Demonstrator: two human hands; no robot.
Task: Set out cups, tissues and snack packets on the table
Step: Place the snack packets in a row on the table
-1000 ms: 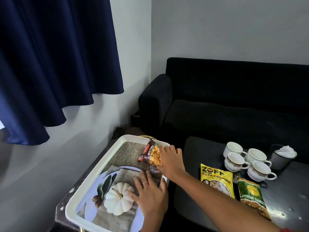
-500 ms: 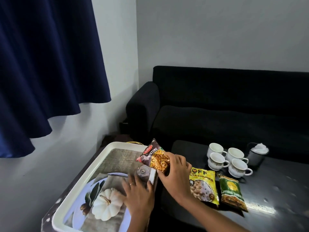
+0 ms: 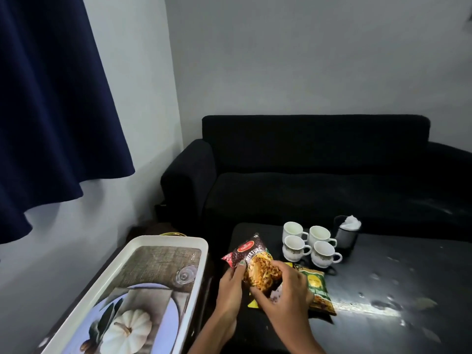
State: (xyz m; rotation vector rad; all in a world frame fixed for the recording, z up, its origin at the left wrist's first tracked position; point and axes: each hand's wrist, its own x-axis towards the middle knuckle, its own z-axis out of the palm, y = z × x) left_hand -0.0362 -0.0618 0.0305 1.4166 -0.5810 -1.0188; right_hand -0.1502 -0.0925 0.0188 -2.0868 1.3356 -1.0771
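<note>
- Hands are both working the red mixture packet (image 3: 251, 264) right now: left hand (image 3: 229, 287) is pinching its near left edge with the fingers curled closed on it, right hand (image 3: 286, 290) is wrapping over its lower right end, also closed on it.
- Packet is hanging just above the dark counter (image 3: 383, 277), over the near left part, and it's partly covering the yellow packet (image 3: 252, 304) lying underneath. The green packet (image 3: 316, 290) is lying flat just to the right, touching or nearly touching the right hand.
- Four white cups (image 3: 309, 245) are sitting in a tight cluster further back, with the dark tissue holder (image 3: 346, 235) just beside them on the right.
- White tray (image 3: 194, 290) on the left is looking emptied of task stuff, so I'm guessing this is the last snack going down.
- To do it nicely, I'd be sliding the packet left so it's landing beside the yellow one instead of on top, label up, flattening it with both palms.
- Watch the crinkly foil; it's probably going to spring or slide on that glossy top, so ease off slowly.
</note>
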